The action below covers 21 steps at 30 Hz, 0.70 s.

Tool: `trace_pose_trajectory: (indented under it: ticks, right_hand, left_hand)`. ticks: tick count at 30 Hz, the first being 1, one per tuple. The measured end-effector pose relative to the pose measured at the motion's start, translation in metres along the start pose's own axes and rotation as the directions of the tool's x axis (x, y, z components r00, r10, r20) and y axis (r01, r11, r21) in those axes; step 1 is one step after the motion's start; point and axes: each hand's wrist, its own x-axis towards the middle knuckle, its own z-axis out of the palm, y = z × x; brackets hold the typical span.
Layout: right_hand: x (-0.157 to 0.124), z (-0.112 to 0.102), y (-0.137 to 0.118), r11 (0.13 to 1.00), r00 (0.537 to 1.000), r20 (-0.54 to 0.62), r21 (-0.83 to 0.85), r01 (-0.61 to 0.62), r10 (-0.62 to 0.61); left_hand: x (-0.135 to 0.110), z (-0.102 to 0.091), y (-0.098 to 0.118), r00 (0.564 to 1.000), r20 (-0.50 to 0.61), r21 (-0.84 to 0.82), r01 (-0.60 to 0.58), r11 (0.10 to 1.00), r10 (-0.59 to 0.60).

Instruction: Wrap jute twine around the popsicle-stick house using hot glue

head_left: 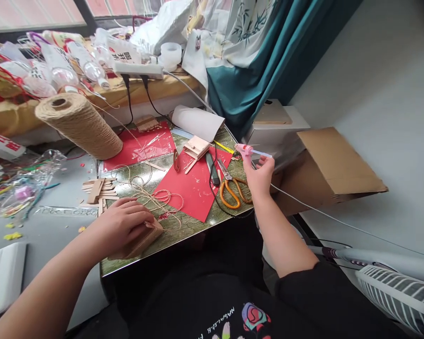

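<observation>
My left hand point(125, 221) rests over a small brown box-shaped piece point(150, 238) at the table's front edge, its fingers curled onto the top. The palm hides much of that piece. Out to the right, my right hand point(259, 172) grips a pink hot glue gun point(245, 149) with a clear glue stick point(263, 153) jutting from its back. Loose twine point(159, 200) lies in loops just beyond my left hand. Orange-handled scissors point(229, 195) and a dark green utility knife point(212, 168) lie left of my right hand on a red sheet point(189, 188).
A big twine spool point(81, 125) stands at the back left. Craft sticks point(99, 189) lie in a pile, and a small stick-built box point(197, 147) sits on the red sheet. Behind are a white roll point(198, 122) and a power strip point(137, 70). An open cardboard box point(339, 165) stands at right.
</observation>
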Motion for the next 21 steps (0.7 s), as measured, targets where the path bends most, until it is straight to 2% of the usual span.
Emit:
trace_pose_trajectory:
  ticks: [3, 5, 11, 14, 16, 19, 21]
  right_hand:
    - [0.025, 0.011, 0.004, 0.999, 0.970, 0.242, -0.043, -0.030, 0.040]
    - [0.039, 0.015, 0.001, 0.998, 0.942, 0.333, -0.051, -0.036, 0.051]
    - [0.054, 0.009, -0.006, 0.991, 0.920, 0.368, -0.079, -0.109, 0.131]
    - [0.044, -0.006, -0.015, 0.989, 0.917, 0.369, -0.043, -0.143, 0.149]
    - [0.030, -0.018, -0.026, 0.978, 0.895, 0.423, 0.087, -0.192, 0.138]
    - [0.000, -0.035, -0.049, 0.858, 0.810, 0.576, 0.359, -0.367, 0.105]
    - [-0.018, -0.043, -0.062, 0.817, 0.770, 0.631, 0.396, -0.419, 0.089]
  left_hand:
    - [0.002, -0.002, 0.001, 1.000, 0.005, 0.001, -0.008, 1.000, 0.008]
    - [0.003, -0.003, 0.001, 1.000, 0.015, 0.005, -0.015, 1.000, 0.015]
    - [0.001, -0.001, 0.002, 1.000, -0.008, -0.019, 0.017, 1.000, -0.017]
    - [-0.003, 0.003, -0.001, 0.999, -0.031, -0.037, 0.024, 0.999, -0.025]
    - [-0.004, 0.005, -0.003, 0.999, -0.041, -0.045, 0.033, 0.998, -0.034]
    - [-0.005, 0.006, -0.004, 0.998, -0.031, -0.049, 0.049, 0.998, -0.050]
    - [-0.005, 0.006, -0.003, 0.998, -0.026, -0.056, 0.052, 0.997, -0.053]
